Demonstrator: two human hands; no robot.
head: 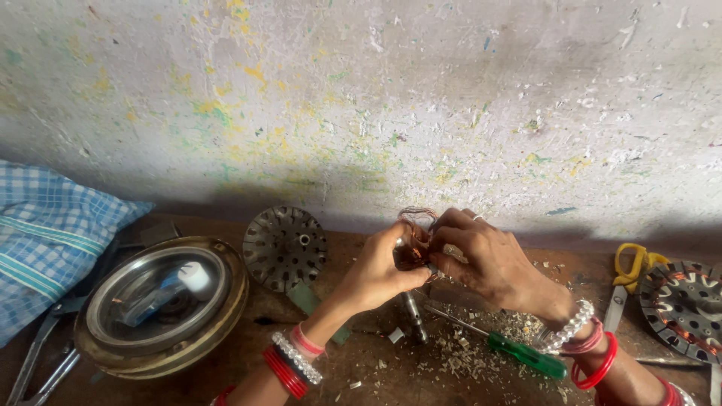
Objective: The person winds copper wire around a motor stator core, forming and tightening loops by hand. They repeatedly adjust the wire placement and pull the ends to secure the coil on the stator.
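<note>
Both my hands are up off the bench, pinched together on a small bundle of copper wire [414, 240] held just in front of the wall [376, 113]. Left hand [380, 272] cups it from below, fingers closed on the coil; right hand [481, 259] comes over the top, fingertips clamped narrow on the same loops. So both are holding the coil, no free hand. Risk as I judge it: thin wire, tight pinch from two sides, so a hard pull could kink or snap a strand or scrape its coating; a slip would drop it into the scraps [451, 357] below, where it would be hard to pick out. The green-handled screwdriver [519, 352] lies right under my right wrist, tip pointing toward the left, easy to knock with a bangle. Room: wall close behind the hands, nothing to gain going forward. Left side is crowded by the round metal housing [162, 304], the slotted disc [284, 248] leaning near the wall, pliers [45, 353] and a blue checked cloth [45, 240]. Right has yellow-handled scissors [628, 274] and a wound stator [684, 308] at the frame edge. Best clear path is straight back toward me, over the bench [248, 346].
</note>
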